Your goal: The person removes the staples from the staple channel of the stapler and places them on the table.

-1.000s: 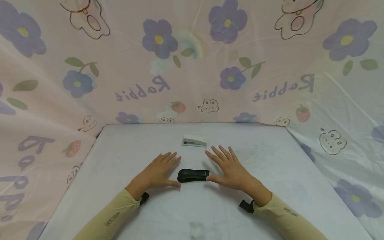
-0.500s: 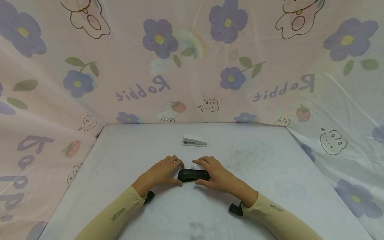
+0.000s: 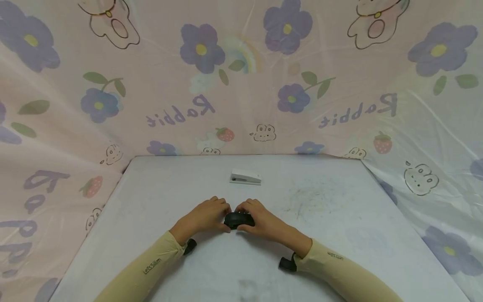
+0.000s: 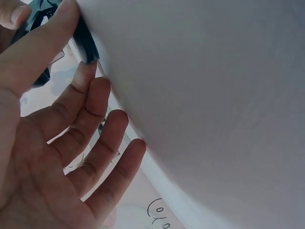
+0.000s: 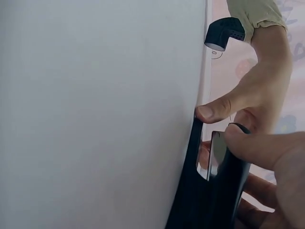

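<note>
Behind the fingers (image 4: 116,179), pale khaki sleeves (image 3: 349,270) carry dark lettering (image 3: 152,266), "Let's Slim" on the left; stubby black wrist cameras (image 3: 287,264) jut from gathered cuffs (image 5: 268,21).

Blk stapler (image 3: 237,219), wht stapler (image 3: 248,176); pink flwr-print cloth (image 3: 170,75).

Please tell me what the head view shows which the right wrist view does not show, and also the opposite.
Only the head view: the white stapler lying on the table, and the right sleeve.

Only the right wrist view: the shiny metal part between the two halves of the black stapler, which cannot be made out in the head view.

Both views: the black stapler, the left hand and right hand touching it, part of the table, the left sleeve and the patterned cloth.
</note>
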{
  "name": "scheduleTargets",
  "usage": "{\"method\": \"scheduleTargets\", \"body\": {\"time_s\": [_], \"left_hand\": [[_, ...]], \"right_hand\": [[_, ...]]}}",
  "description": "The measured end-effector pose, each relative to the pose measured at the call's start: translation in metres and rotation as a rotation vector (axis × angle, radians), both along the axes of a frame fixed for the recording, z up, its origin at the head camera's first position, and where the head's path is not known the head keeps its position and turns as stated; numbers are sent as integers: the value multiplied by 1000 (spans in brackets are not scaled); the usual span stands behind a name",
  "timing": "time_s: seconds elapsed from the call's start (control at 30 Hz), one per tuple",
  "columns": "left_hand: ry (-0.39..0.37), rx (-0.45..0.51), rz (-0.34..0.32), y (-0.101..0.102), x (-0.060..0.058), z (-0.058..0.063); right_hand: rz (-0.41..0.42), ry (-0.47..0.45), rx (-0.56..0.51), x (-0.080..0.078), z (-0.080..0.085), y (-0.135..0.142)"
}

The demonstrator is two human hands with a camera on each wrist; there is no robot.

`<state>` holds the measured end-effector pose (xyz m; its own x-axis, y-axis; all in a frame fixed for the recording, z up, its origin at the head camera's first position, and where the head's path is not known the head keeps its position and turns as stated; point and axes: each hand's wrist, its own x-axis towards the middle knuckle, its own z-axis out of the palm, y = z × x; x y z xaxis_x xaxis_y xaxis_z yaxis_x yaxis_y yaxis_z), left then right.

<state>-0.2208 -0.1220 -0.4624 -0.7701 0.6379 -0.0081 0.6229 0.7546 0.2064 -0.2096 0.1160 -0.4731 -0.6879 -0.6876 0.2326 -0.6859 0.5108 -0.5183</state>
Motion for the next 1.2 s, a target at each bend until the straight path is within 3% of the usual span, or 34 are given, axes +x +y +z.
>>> {"method": "scheduleTargets", "body": {"time_s": [0.23, 0.53, 0.97, 1.1, 1.2], "left_hand": [[11, -6, 17, 5, 2, 2], [60, -57, 70, 11, 8, 6], [69, -61, 111, 18, 11, 7], [64, -77, 123, 19, 10, 7], [59, -86, 133, 17, 10, 8]], "right_hand": [[-6, -49, 36, -1, 1, -8], [5, -146, -5, -2, 5, -8], [-10, -107, -35, -3, 2, -4], [-4, -134, -71, -5, 0, -2], [-18, -224, -172, -6, -1, 2]]}}
